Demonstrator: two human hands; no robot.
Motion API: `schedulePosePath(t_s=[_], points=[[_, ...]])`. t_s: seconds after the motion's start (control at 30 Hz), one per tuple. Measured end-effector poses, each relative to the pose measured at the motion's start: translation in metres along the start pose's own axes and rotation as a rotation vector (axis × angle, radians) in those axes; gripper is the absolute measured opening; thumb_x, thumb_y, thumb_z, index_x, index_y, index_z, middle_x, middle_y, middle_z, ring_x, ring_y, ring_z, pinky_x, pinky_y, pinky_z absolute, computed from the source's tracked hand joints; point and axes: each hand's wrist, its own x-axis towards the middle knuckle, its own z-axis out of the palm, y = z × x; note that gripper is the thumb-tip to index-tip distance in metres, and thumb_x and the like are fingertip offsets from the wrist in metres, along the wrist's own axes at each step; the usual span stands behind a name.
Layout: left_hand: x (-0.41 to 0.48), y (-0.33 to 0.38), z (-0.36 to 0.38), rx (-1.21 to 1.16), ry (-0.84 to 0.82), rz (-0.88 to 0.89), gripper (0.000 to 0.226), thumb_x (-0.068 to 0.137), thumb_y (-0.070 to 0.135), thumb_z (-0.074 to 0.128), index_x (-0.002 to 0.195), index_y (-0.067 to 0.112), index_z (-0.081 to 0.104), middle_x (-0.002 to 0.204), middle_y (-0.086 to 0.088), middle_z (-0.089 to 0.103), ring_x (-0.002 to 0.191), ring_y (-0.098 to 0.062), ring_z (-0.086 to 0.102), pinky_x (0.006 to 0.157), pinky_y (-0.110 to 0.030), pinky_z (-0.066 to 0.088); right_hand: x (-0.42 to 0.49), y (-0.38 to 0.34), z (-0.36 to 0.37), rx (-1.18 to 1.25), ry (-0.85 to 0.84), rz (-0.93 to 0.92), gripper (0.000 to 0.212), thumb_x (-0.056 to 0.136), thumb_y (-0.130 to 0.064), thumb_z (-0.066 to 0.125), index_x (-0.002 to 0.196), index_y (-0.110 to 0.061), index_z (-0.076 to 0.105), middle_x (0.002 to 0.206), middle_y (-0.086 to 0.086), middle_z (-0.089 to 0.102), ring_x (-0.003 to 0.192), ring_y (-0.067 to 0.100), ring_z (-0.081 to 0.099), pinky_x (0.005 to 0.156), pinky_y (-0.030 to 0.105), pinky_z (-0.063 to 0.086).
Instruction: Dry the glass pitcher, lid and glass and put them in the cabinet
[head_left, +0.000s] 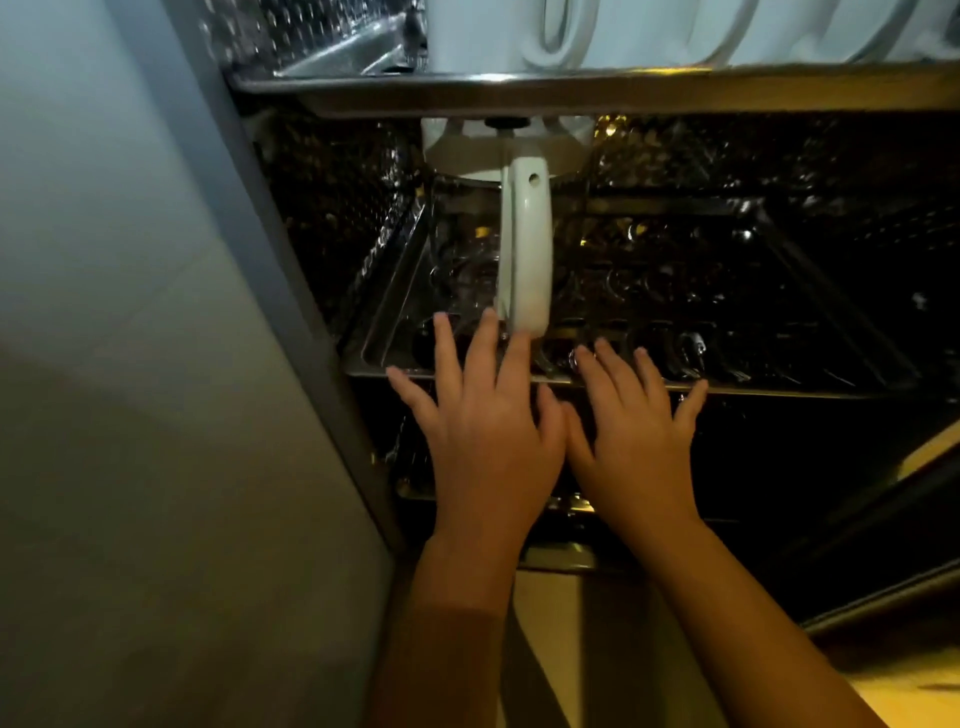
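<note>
The glass pitcher (467, 260) stands on a steel shelf tray (384, 332) inside the dark cabinet, its white handle (524, 254) facing me and its white lid (467, 145) on top. My left hand (483, 415) reaches up with straight spread fingers, the fingertips at the pitcher's base and the bottom of the handle. Beside it, my right hand (634, 431) also has its fingers spread, resting at the tray's front edge. Neither hand grips anything. The drinking glass is not clearly visible.
A higher shelf (571, 83) carries white cups (519, 31) above the pitcher. The grey cabinet door (130, 364) stands open on the left. Cutlery-like metal items (691, 353) lie on the tray to the right. A lower shelf edge (561, 504) runs under my hands.
</note>
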Motion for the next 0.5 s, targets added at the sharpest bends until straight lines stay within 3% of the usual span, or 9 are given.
schedulePosePath(t_s=[0.2,0.37,0.5], points=[[-0.001,0.012,-0.026,-0.007,-0.094,0.001,0.049,0.083,0.030,0.039,0.124,0.008,0.058,0.134,-0.014,0.053,0.133,-0.041,0.034,0.100,-0.063,0.007,-0.007,-0.004,-0.040,-0.025,-0.105,-0.009,0.053,0.085,-0.038,0.038,0.129,-0.012,0.053,0.133,0.010,0.054,0.125,0.036,0.045,0.100,0.061,0.013],[0.021,0.027,-0.072,0.148,-0.324,0.120,0.052,0.080,0.030,0.034,0.119,0.010,0.063,0.126,-0.012,0.060,0.125,-0.038,0.047,0.096,-0.064,0.018,-0.006,-0.012,-0.092,-0.075,-0.237,0.053,0.056,0.084,-0.039,0.036,0.129,-0.010,0.053,0.133,0.013,0.053,0.125,0.039,0.045,0.096,0.066,0.019],[0.018,0.039,-0.122,0.198,-0.476,0.088,0.052,0.081,0.034,0.033,0.114,0.012,0.066,0.121,-0.012,0.064,0.119,-0.037,0.053,0.094,-0.063,0.026,0.007,-0.040,-0.139,-0.043,-0.233,0.095,0.054,0.079,-0.029,0.069,0.127,-0.008,0.055,0.130,0.015,0.055,0.121,0.041,0.048,0.093,0.069,0.017]])
